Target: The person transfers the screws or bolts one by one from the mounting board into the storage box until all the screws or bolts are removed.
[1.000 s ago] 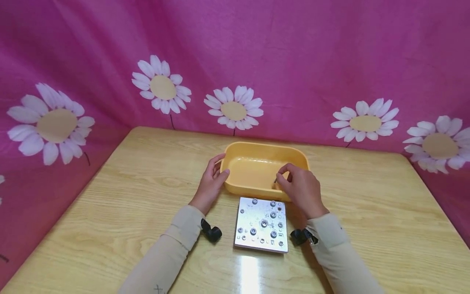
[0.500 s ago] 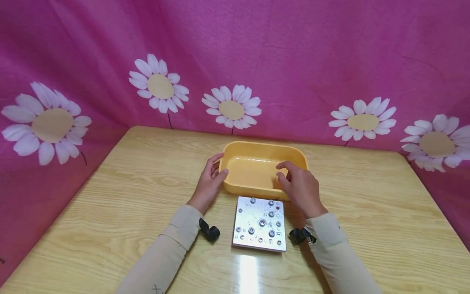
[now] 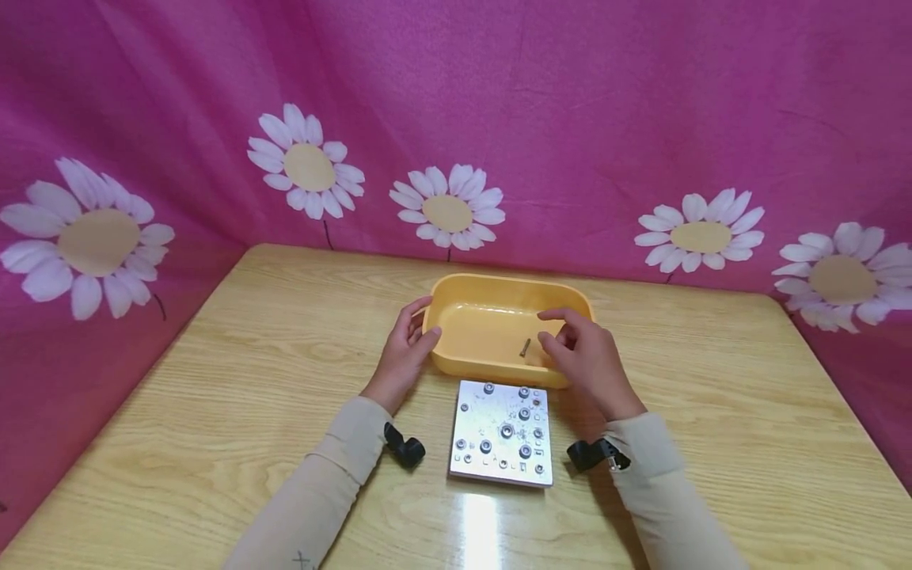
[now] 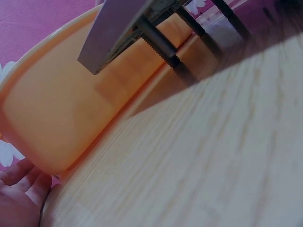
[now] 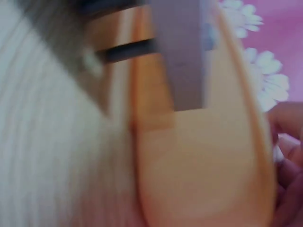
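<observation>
A yellow plastic basin [image 3: 492, 370] stands on the table; my left hand [image 3: 401, 356] grips its left end, thumb at the rim and fingers along the outside. Over the basin's right end is my right hand [image 3: 587, 360], thumb and index finger parted with nothing between them. One small screw [image 3: 525, 348] lies on the basin floor, just left of the right fingertips. Directly in front of the basin is a square metal plate [image 3: 473, 419] carrying several bolts. In the left wrist view, threaded bolt shanks [image 4: 158, 41] stick out below the plate [image 4: 111, 35] and hold it off the table.
The wooden table [image 3: 285, 332] reaches back to a pink cloth [image 3: 570, 119] printed with white daisies. Black wrist devices [image 3: 404, 447] flank the plate on both sides. Motion blurs the right wrist view.
The right thumb and index finger have let go of the screw and spread apart. It now lies in the basin. The left hand keeps its hold on the basin.
</observation>
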Motion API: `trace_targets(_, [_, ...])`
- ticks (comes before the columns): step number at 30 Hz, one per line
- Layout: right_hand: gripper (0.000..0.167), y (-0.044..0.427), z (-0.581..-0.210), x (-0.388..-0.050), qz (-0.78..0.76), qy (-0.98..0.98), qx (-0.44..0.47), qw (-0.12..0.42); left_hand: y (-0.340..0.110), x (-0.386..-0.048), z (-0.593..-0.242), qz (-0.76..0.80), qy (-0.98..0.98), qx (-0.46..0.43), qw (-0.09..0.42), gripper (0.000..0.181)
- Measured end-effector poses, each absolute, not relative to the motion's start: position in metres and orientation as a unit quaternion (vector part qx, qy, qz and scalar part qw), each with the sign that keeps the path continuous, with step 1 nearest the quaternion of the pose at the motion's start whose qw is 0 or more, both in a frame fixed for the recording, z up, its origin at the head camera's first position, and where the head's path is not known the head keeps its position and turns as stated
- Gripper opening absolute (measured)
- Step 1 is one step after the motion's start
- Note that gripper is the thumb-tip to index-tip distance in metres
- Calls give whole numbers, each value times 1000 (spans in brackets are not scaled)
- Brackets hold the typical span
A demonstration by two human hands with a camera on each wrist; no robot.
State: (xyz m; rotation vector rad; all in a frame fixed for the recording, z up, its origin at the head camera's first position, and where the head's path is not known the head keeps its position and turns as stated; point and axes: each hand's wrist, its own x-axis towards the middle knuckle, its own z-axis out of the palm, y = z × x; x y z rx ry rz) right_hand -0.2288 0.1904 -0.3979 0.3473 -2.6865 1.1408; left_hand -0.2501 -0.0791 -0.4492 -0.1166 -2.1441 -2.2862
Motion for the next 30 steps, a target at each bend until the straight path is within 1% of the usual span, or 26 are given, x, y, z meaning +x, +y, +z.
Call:
trace_targets(4, [33, 198, -392, -228, 477, -869, 120, 54, -81, -251, -451, -724, -690, -27, -1, 48])
trace_targets(8, [30, 203, -384, -223, 504, -855, 120, 24, -80, -252, -454, -723, -690, -24, -8, 48])
trace_targets(11, [26, 205, -375, -217, 469, -873, 134, -1, -79, -252, -455, -724, -689, -26, -8, 48])
trace_targets(13, [24, 205, -368, -211, 439, -886, 146, -27, -79, -251, -454, -722, -691, -28, -6, 49])
trace_targets(19, [22, 206, -343, -190, 353, -901, 211, -137, -77, -251, -452, -728, -684, -33, -4, 49])
trace_targets(22, [22, 207, -333, -181, 323, -899, 237, -179, -77, -252, -451, -729, -684, -38, -7, 49])
trace_targets(30, [17, 198, -328, -172, 264, -915, 235, -195, -80, -254, -451, -722, -691, -35, -3, 49])
